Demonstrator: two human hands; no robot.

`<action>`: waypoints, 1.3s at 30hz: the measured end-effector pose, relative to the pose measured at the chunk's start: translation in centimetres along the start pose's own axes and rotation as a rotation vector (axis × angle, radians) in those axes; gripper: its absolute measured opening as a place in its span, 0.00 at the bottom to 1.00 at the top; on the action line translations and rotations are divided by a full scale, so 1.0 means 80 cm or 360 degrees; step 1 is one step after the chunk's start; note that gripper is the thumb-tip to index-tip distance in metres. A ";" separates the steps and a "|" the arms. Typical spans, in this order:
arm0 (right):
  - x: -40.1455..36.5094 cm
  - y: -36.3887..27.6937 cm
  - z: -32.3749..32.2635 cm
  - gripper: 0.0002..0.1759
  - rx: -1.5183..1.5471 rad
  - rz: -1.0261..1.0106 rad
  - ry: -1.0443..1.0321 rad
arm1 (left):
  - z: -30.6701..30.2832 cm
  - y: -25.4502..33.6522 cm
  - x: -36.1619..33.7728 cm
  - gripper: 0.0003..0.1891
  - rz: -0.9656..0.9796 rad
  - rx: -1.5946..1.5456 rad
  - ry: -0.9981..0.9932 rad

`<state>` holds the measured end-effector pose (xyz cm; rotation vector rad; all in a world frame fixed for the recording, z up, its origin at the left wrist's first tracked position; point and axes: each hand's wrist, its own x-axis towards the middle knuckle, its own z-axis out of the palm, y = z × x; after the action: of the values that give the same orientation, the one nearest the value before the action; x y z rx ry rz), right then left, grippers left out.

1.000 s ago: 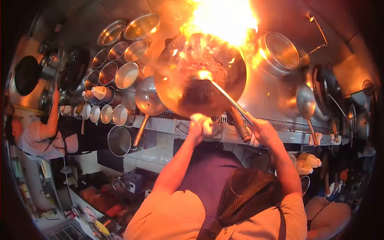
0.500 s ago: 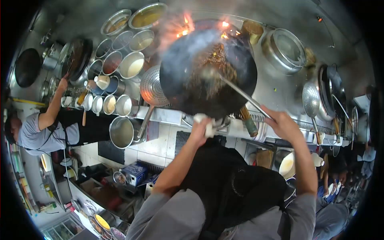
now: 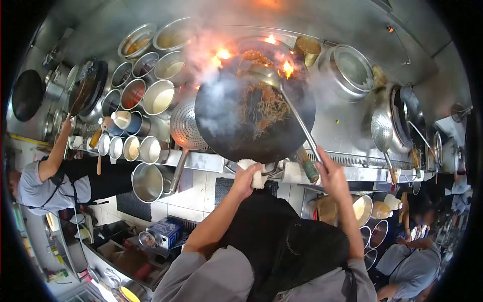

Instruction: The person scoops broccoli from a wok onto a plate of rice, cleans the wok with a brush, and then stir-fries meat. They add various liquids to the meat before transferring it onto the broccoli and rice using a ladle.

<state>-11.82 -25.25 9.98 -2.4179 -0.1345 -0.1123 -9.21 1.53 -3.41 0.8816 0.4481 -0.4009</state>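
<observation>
A large black wok [image 3: 216, 133] stands over flames, with smoke rising across it. Brown, shredded-looking food [image 3: 261, 110] spreads through its middle and up to the far rim. My left hand [image 3: 244, 181] is closed around a folded white cloth [image 3: 258, 179] at the wok's near edge; whether a wok handle lies under the cloth is hidden. In my right hand [image 3: 332, 173] is the handle of a long metal ladle [image 3: 300, 120]. The ladle's bowl rests among the food near the far side of the wok.
Left of the wok lie a perforated strainer [image 3: 187, 123] and several metal seasoning pots [image 3: 159, 96]. Flames [image 3: 288, 69] burn at the far rim. To the right are a lidded pot [image 3: 352, 70] and another strainer [image 3: 381, 130]. A co-worker [image 3: 50, 176] stands at the left.
The ladle's bowl has gone from the wok's middle toward its far side, and some food now lies up there. My right hand has shifted left and slightly down. My left hand keeps the cloth.
</observation>
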 end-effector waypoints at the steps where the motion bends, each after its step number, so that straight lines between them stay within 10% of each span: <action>1: -0.010 -0.010 0.012 0.28 -0.0004 -0.0050 0.0106 | 0.011 0.011 -0.013 0.10 0.0003 -0.0061 0.0046; 14: 0.045 -0.083 0.028 0.28 -0.0204 -0.0085 0.0526 | 0.084 0.114 -0.028 0.05 0.0196 -0.0306 -0.0158; 19: 0.057 -0.104 0.052 0.31 0.0260 0.0305 0.0181 | 0.037 0.050 0.001 0.26 0.0808 0.0469 -0.0026; 23: 0.070 -0.202 0.043 0.32 0.1734 0.0945 -0.0099 | 0.038 0.067 -0.011 0.26 0.0731 0.0675 0.0131; 27: 0.107 -0.154 0.046 0.08 0.2763 0.1276 -0.0496 | 0.027 0.076 -0.021 0.12 0.0515 0.0132 -0.0064; 39: 0.075 -0.172 0.001 0.29 0.2091 0.1085 -0.0338 | 0.021 0.117 0.026 0.05 -0.0247 -0.0309 -0.0171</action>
<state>-7.60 -14.49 19.60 -1.0538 0.4073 0.4212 -2.34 5.24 2.42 0.6357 0.4494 -0.5352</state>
